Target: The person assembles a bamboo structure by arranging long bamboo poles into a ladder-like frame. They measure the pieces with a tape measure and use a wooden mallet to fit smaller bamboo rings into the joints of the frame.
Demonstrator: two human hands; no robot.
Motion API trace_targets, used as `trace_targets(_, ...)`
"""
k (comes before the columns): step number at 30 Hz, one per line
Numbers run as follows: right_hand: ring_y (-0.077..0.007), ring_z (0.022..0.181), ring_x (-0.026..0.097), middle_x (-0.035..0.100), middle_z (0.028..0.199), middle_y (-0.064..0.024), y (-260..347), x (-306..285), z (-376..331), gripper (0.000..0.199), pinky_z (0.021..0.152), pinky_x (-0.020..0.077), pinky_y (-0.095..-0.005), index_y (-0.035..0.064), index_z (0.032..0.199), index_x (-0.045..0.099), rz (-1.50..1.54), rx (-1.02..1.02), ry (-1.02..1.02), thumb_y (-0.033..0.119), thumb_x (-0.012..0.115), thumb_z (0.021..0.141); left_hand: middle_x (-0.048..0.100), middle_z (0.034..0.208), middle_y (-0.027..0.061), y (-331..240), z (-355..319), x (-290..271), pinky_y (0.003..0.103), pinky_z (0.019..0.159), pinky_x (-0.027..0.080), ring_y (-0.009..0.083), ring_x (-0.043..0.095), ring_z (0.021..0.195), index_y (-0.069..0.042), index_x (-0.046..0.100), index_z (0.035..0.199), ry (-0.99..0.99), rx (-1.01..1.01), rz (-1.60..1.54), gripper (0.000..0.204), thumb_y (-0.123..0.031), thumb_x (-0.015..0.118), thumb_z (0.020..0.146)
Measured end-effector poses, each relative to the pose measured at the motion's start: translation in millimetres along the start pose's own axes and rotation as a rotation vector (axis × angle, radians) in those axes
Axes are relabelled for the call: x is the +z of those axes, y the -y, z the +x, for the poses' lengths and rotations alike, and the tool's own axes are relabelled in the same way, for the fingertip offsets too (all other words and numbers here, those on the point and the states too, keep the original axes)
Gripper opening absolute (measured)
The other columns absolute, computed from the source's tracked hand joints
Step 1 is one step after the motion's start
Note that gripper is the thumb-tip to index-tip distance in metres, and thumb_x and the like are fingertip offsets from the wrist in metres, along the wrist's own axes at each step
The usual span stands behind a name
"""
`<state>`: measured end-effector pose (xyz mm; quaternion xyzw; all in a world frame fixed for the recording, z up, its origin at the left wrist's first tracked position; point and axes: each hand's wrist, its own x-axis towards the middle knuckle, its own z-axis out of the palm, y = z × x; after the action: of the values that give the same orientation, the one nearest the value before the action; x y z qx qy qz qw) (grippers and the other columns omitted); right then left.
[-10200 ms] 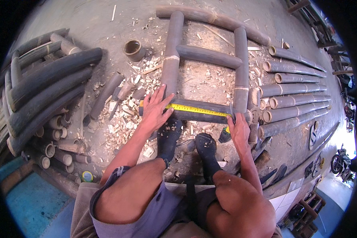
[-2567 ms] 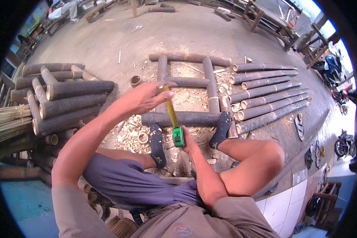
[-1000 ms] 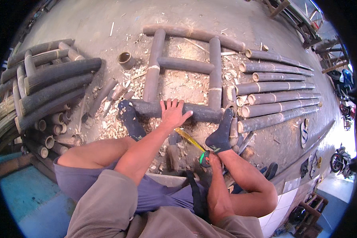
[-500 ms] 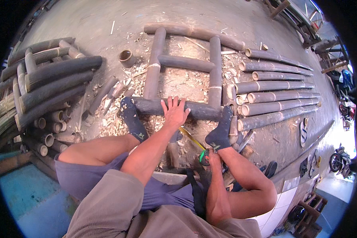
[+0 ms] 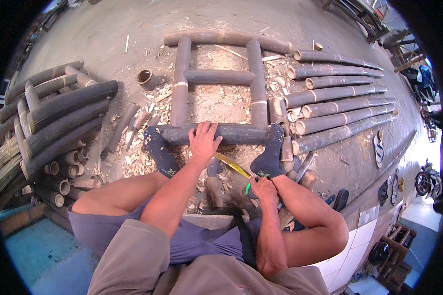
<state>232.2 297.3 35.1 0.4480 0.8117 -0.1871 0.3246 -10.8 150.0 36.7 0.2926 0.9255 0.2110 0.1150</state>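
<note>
A bamboo frame [image 5: 219,77] of dark poles joined like a short ladder lies flat on the floor in front of me. My left hand [image 5: 202,142] rests on its near pole [image 5: 241,134], fingers stretched out over the top, palm down. Lower right, my right hand [image 5: 265,191] grips a green and black tape measure [image 5: 251,190], partly hidden by the fingers. Its yellow blade [image 5: 233,165] slants up and left from there, ending just below my left thumb; whether the thumb touches it I cannot tell. My dark-socked feet [image 5: 161,153] brace the near pole at both ends.
Several cut bamboo poles [image 5: 347,91] lie side by side at the right. Stacked bamboo frames [image 5: 71,103] stand at the left above more cut lengths [image 5: 59,186]. A short bamboo ring [image 5: 146,80] and wood shavings [image 5: 145,156] litter the floor. A sandal [image 5: 378,150] lies far right.
My left hand has slid slightly left on the near pole, its fingers closer together. The right hand has turned over the tape measure, and the yellow blade shows its face more.
</note>
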Motion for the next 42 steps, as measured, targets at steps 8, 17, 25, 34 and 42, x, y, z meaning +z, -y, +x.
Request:
trace_targets(8,-0.046,0.095,0.071,0.072,0.101,-0.0274,44.0,-51.4,5.2,0.04,0.084,0.0589,-0.0533,0.0066,0.111,0.071,0.164,-0.262,-0.45,0.042,0.067,0.094,0.05,0.146,0.0161,-17.8,11.1,6.5,0.063,0.117,0.023,0.0368,0.037,0.144,-0.011,0.056,0.145,0.046,-0.051,0.072,0.065,-0.047,0.071,0.093)
trace_targets(17,-0.0462,0.11,0.061,0.06,0.118,-0.0237,85.6,-73.1,45.6,0.052,0.088,0.0552,-0.0545,0.005,0.128,0.063,0.129,-0.471,-0.666,0.036,0.077,0.088,0.043,0.153,0.0176,-8.5,16.6,21.1,0.072,0.121,0.009,0.0415,0.028,0.149,-0.012,0.048,0.152,0.097,-0.052,0.068,0.07,-0.056,0.059,0.098)
trace_targets(25,-0.0497,0.11,0.062,0.058,0.12,-0.0276,121.7,-84.7,48.0,0.1,0.083,0.0581,-0.057,0.0099,0.145,0.053,0.098,-0.199,-0.551,0.076,0.076,0.074,0.044,0.154,0.0121,-1.2,19.7,24.4,0.073,0.121,0.008,0.0401,0.028,0.149,-0.017,0.048,0.153,0.124,-0.029,0.024,0.06,-0.046,0.057,0.101)
trace_targets(34,-0.047,0.105,0.066,0.06,0.118,-0.0284,132.0,-95.2,63.4,0.111,0.08,0.0576,-0.0538,0.0167,0.149,0.054,-0.096,-0.169,-0.412,0.094,0.062,0.07,0.041,0.16,0.0099,2.0,17.6,25.3,0.072,0.12,0.01,0.0396,0.029,0.15,-0.02,0.045,0.154,0.128,-0.031,0.011,0.055,-0.039,0.054,0.103)
trace_targets(42,-0.0482,0.094,0.071,0.067,0.106,-0.0306,127.0,-93.9,62.8,0.108,0.078,0.0587,-0.0554,0.012,0.136,0.066,-0.063,-0.245,-0.538,0.094,0.065,0.067,0.038,0.161,0.0178,8.0,-15.1,2.9,0.056,0.127,0.018,0.0377,0.03,0.152,-0.008,0.045,0.154,-0.02,0.054,0.007,0.063,-0.03,0.064,0.098)
